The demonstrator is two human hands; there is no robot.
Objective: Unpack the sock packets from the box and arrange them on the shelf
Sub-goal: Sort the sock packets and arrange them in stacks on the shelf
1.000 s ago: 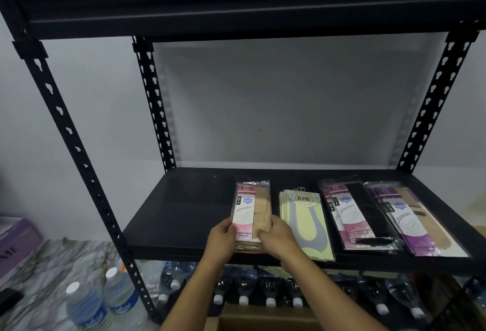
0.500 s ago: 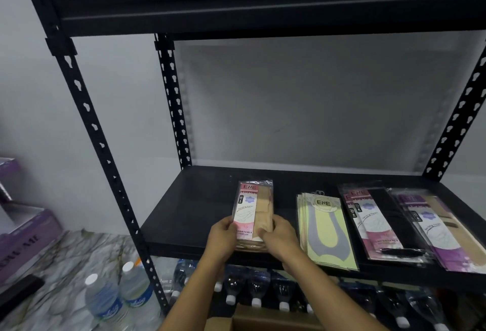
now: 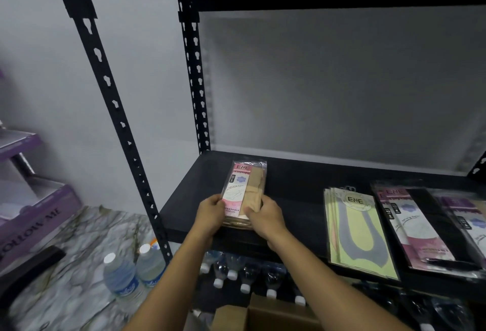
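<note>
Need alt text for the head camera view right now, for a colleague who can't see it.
Both bare hands, left hand and right hand, grip a stack of pink-labelled beige sock packets resting on the black metal shelf. To its right lie yellow-green packets and pink-and-black packets; a cardboard box sits below.

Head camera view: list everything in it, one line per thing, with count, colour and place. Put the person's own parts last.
shelf unit: one, black metal, filling the centre and right.
beige sock packets: one stack, pink label, left part of the shelf, held by both hands.
yellow-green packets: one stack, shelf, right of the held stack.
black sock packets: one stack, pink label, further right.
purple-label packets: one stack, at the right edge.
water bottles: two clear ones on the marble floor; more under the shelf.
purple boxes: two, far left.
cardboard box: one, brown, bottom centre.
left hand: on the stack's left edge.
right hand: on its right edge.
</note>
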